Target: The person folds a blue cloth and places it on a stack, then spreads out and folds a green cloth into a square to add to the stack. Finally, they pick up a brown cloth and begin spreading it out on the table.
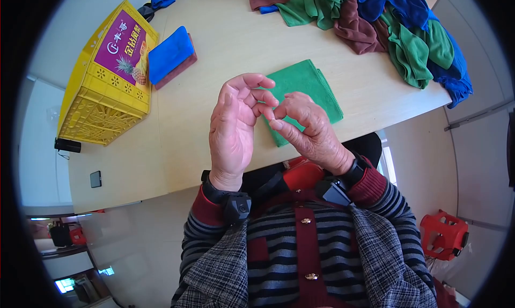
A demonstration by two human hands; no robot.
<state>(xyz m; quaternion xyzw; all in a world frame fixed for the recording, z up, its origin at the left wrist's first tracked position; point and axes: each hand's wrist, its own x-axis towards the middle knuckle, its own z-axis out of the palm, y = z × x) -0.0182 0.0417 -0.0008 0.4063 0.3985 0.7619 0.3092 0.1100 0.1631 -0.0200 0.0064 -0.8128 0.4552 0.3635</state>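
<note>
My left hand is raised over the table's front edge, palm turned inward, its fingers curved and apart with nothing in them. Close beside it, my right hand has thumb and index finger brought together near the left fingertips; whatever may be between them is too small to make out. Beneath and behind both hands lies a folded green cloth, partly hidden by them. Farther left on the table, a folded blue cloth rests on a folded brown cloth.
A yellow crate stands at the table's left side, with a small dark flat object nearer the front. Crumpled green, brown and blue cloths are heaped at the back right. A red stool is on the floor at right.
</note>
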